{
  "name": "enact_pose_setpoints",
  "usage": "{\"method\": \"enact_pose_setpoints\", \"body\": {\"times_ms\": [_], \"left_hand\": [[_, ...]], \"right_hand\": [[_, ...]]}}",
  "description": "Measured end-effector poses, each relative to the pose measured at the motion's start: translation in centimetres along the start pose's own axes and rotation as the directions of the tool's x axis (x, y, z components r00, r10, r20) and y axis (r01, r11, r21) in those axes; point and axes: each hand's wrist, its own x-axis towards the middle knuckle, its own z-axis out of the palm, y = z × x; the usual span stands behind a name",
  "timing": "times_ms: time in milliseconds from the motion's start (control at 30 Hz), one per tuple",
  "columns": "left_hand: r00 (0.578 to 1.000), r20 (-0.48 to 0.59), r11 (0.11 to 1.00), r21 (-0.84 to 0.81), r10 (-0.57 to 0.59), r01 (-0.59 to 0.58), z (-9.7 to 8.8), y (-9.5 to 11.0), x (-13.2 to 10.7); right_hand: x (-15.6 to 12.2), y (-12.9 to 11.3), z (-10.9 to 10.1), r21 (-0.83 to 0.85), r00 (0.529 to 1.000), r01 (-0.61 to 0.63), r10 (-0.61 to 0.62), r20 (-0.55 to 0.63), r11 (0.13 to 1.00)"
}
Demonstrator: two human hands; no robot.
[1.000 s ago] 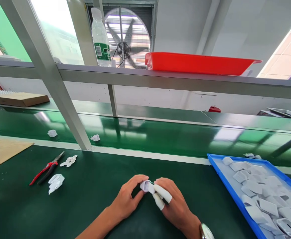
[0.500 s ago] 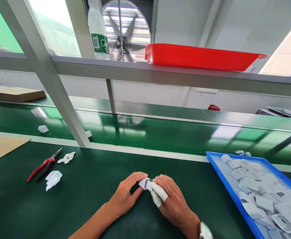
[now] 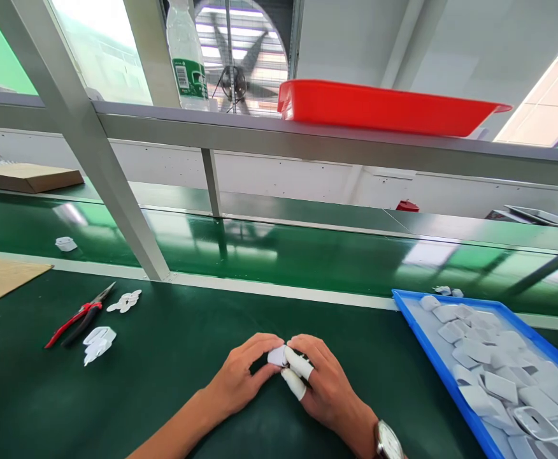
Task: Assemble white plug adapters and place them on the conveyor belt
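Note:
A small white plastic part (image 3: 277,355) is pinched between both hands low in the middle of the green bench (image 3: 174,363). My left hand (image 3: 242,376) curls its fingers round it from the left. My right hand (image 3: 320,382), with white finger cots on two fingers and a watch at the wrist, grips it from the right. Both hands rest on the bench surface.
A blue tray (image 3: 444,376) of several white plastic parts lies at the right. Red-handled pliers (image 3: 76,317) and loose white pieces (image 3: 98,338) lie at the left, by a cardboard sheet (image 3: 2,278). Behind runs a green conveyor (image 3: 307,255). Overhead are a red tray (image 3: 384,108) and a bottle (image 3: 186,57).
The hands have drawn closer together around the white part and my right fingers have turned on it. White parts on the conveyor have drifted left. The view has tilted slightly.

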Motion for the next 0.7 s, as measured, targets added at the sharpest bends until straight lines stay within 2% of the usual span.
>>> {"method": "enact_pose_setpoints", "body": {"times_ms": [100, 200, 300, 367, 433, 600, 700], "left_hand": [[0.998, -0.025, 0.997, -0.037, -0.063, 0.062, 0.0, 0.1, 0.1], [0.979, -0.018, 0.962, -0.189, -0.205, 0.198, 0.3, 0.3, 0.3], [0.942, 0.032, 0.852, -0.417, -0.333, 0.315, 0.6, 0.9, 0.6], [0.933, 0.047, 0.800, -0.500, -0.357, 0.331, 0.7, 1.2, 0.7], [0.932, 0.045, 0.795, -0.508, -0.360, 0.331, 0.7, 1.3, 0.8], [0.940, -0.014, 0.855, -0.419, -0.341, 0.305, 0.6, 0.9, 0.7], [0.932, 0.011, 0.818, -0.475, -0.363, 0.324, 0.7, 0.9, 0.7]], "right_hand": [[0.1, -0.4, 0.1, 0.045, 0.998, -0.045, 0.043, 0.055, 0.998], [0.4, -0.6, 0.0, 0.136, 0.993, -0.099, 0.089, 0.076, 0.986], [0.6, -0.6, 0.0, 0.233, 0.991, -0.132, 0.135, 0.001, 0.964], [0.6, -0.5, 0.1, 0.238, 0.990, -0.115, 0.130, -0.050, 0.964], [0.7, -0.5, 0.2, 0.222, 0.991, -0.095, 0.113, -0.070, 0.971], [0.7, -0.8, 0.5, 0.213, 0.993, -0.079, 0.095, -0.066, 0.974], [0.7, -0.8, 0.5, 0.237, 0.994, -0.082, 0.098, -0.058, 0.968]]}}
